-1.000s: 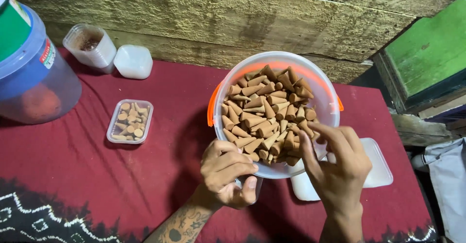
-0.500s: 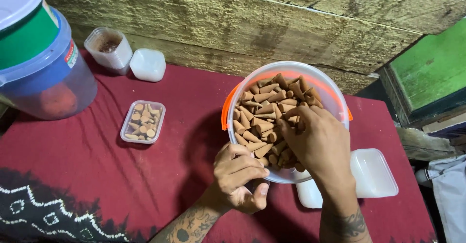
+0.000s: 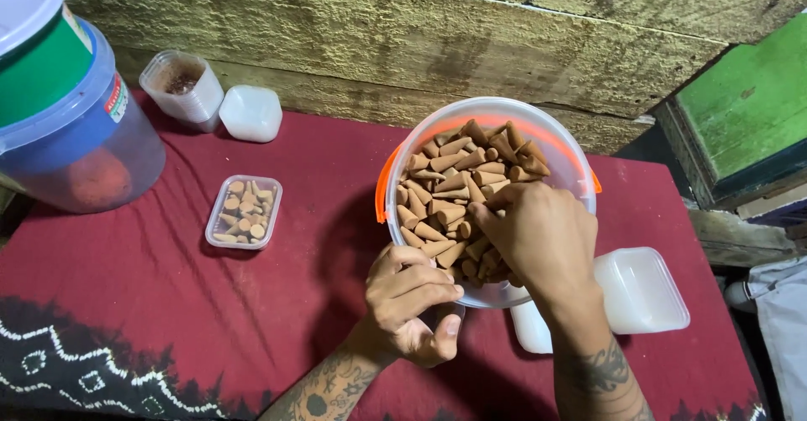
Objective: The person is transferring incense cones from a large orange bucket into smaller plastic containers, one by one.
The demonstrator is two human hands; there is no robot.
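Note:
A clear plastic bucket (image 3: pixel 437 123) with an orange handle stands on the red cloth, full of brown cone-shaped pieces (image 3: pixel 450 181). My right hand (image 3: pixel 534 236) reaches down into the bucket, its fingers curled among the cones; whether it grips any is hidden. My left hand (image 3: pixel 412 303) rests against the bucket's near side, fingers curled around something small that I cannot make out.
A small clear tray (image 3: pixel 244 212) filled with cones lies to the left. White trays (image 3: pixel 643 291) sit at the bucket's right. A large blue-lidded jar (image 3: pixel 71 127), a stack of clear cups (image 3: pixel 181 85) and a white lid (image 3: pixel 250 113) stand by the wooden wall.
My right hand moved from the bucket's near rim into the cones. The view shifted slightly; my left hand stayed by the bucket.

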